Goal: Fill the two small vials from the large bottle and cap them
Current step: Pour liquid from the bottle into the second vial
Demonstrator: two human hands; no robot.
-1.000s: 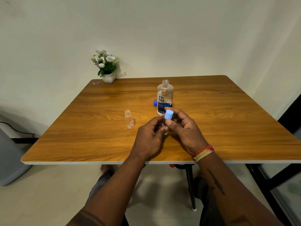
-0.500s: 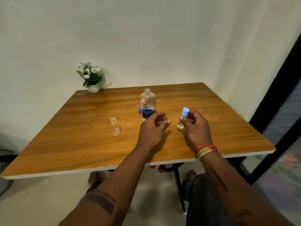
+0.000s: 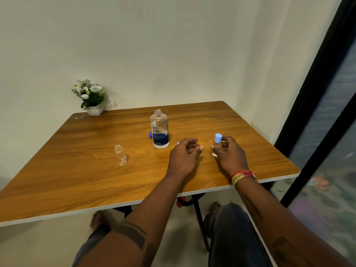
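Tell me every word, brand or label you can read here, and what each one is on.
"re-nu": on the large clear plastic bottle with the blue label.
Smaller print above and below that brand: too small to read.
Red-and-white sticker on the small uncapped clear vial: too blurred to read.

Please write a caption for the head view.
Right hand holds capped vial; open vial waits beside large bottle.

A second ago both hands met over the capped vial (image 3: 216, 145) in front of the large bottle (image 3: 159, 130); now the right hand (image 3: 228, 154) alone grips it off to the right, seemingly resting on the table (image 3: 77, 180), while the left hand (image 3: 184, 155) hovers apart, loosely curled.
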